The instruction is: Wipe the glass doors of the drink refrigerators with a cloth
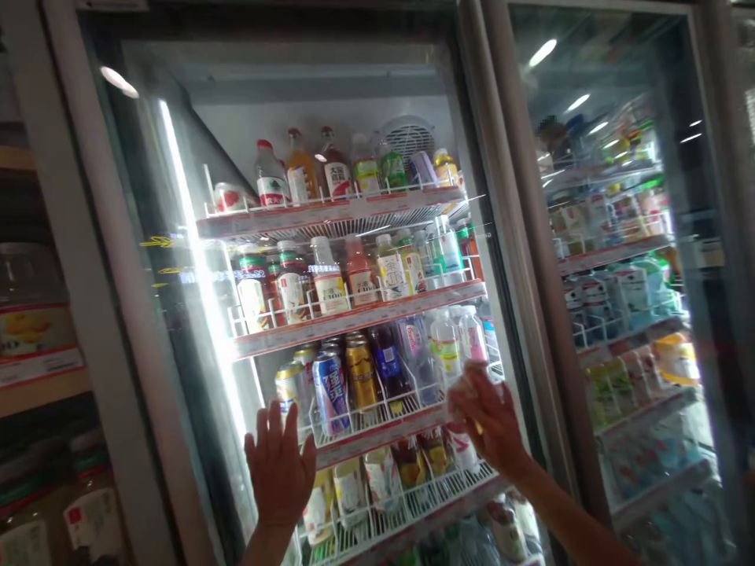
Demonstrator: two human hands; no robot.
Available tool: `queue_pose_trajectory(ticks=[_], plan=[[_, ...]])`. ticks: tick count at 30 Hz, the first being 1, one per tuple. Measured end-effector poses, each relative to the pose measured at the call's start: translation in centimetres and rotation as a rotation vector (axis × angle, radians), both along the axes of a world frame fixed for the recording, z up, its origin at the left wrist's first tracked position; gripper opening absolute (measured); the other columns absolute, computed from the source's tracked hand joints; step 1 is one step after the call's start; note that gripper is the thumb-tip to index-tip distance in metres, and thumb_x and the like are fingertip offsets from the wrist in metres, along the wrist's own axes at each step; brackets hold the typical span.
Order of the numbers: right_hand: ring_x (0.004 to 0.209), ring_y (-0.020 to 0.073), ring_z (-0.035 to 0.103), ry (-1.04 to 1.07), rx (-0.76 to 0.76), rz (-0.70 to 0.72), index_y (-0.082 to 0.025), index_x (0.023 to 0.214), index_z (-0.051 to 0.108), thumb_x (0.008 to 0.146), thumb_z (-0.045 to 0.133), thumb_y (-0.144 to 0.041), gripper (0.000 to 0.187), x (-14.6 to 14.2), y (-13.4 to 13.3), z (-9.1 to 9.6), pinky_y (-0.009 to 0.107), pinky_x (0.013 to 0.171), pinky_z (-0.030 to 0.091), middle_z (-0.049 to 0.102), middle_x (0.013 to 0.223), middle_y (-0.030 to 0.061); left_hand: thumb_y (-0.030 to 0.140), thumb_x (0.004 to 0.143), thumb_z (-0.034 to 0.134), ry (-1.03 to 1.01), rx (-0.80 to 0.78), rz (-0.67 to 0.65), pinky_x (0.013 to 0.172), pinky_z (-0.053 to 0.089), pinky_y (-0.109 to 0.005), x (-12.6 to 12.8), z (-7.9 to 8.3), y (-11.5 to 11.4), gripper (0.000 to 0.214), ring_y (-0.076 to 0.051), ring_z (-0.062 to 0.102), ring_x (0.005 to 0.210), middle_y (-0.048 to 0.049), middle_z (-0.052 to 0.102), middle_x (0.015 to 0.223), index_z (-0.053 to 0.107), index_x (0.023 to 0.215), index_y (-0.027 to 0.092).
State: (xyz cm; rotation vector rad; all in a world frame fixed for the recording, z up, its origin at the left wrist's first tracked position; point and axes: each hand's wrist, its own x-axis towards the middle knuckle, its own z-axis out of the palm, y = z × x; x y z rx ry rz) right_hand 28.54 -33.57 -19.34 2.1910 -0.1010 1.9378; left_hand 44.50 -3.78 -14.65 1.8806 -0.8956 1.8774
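Observation:
My left hand (pixel 279 472) rests flat with spread fingers on the glass door (pixel 200 409) of a lit drinks fridge. It holds nothing. Behind the glass, a blue and silver drink can (pixel 330 393) stands just above its fingertips. My right hand (pixel 484 417) is raised at the door's right side, with its fingers curled. Something pale may lie under them, but glare hides it. Plastic drink bottles (pixel 451 346) stand just behind that hand on the same wire shelf (pixel 377 432).
Several wire shelves hold bottles and cans, with more bottled drinks on the shelves below and above. A second glass-door fridge (pixel 619 299) stands to the right, past a metal door frame (pixel 531 259). Shop shelving with packaged goods (pixel 35 338) stands at the left.

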Motion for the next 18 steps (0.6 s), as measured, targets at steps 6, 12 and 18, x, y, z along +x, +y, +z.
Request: queue_pose_trajectory(ticks=[6, 12, 18], plan=[[0.135, 0.0308, 0.032, -0.107, 0.094, 0.043, -0.03, 0.136, 0.042, 0.083, 0.045, -0.018, 0.055, 0.0, 0.1, 1.6, 0.052, 0.098, 0.037, 0.031, 0.148, 0.0108, 0.024, 0.089, 0.043, 0.0, -0.025, -0.013, 0.113, 0.013, -0.052, -0.1, 0.0, -0.2, 0.065, -0.026, 0.014, 0.142, -0.0065, 0.013, 0.155, 0.013, 0.146, 0.026], [0.134, 0.0303, 0.035, -0.185, 0.185, -0.005, -0.029, 0.13, 0.05, 0.084, 0.045, -0.017, 0.047, 0.8, 0.8, 3.9, 0.054, 0.105, 0.028, 0.034, 0.148, 0.0105, 0.023, 0.088, 0.044, -0.004, -0.024, -0.018, 0.114, 0.013, -0.051, -0.1, 0.0, -0.1, 0.066, -0.026, 0.013, 0.142, -0.006, 0.013, 0.155, 0.014, 0.146, 0.025], [0.138, 0.0264, 0.029, 0.038, -0.08, 0.135, -0.033, 0.13, 0.049, 0.084, 0.047, -0.021, 0.047, 1.9, 2.8, 6.9, 0.051, 0.108, 0.026, 0.032, 0.15, 0.005, 0.022, 0.088, 0.043, -0.001, -0.022, -0.003, 0.115, 0.011, -0.049, -0.1, 0.0, 0.0, 0.066, -0.025, 0.012, 0.142, -0.0055, 0.011, 0.155, 0.012, 0.147, 0.024]])
